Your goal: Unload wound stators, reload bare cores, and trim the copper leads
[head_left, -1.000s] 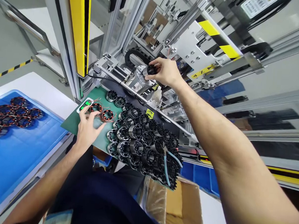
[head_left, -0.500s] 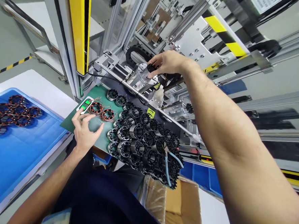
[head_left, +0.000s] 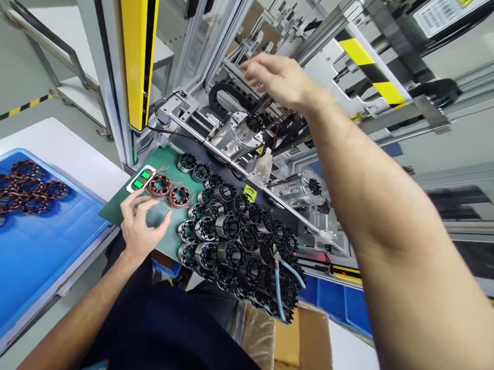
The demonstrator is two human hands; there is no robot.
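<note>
My left hand rests over the near left part of the green mat, fingers loosely spread and holding nothing. Its fingertips are close to a white switch plate with two green buttons. Just beyond the fingers lie two copper-wound stators with loose wire ends. Above the machine, my right hand is in the air, slightly blurred, with fingers stretched out and nothing visible in them. Below it, a black stator core sits on the round metal fixture. A second fixture carries another black core.
Several bare stator cores stand in rows on the green mat. Blue-handled pliers lie on top of them. A blue tray with wound stators is at left. A cardboard box stands below; a metal rail crosses the machine front.
My right hand has let go of the black core on the fixture and risen up and away. My left hand has drawn slightly back from the green buttons, which now show fully.
</note>
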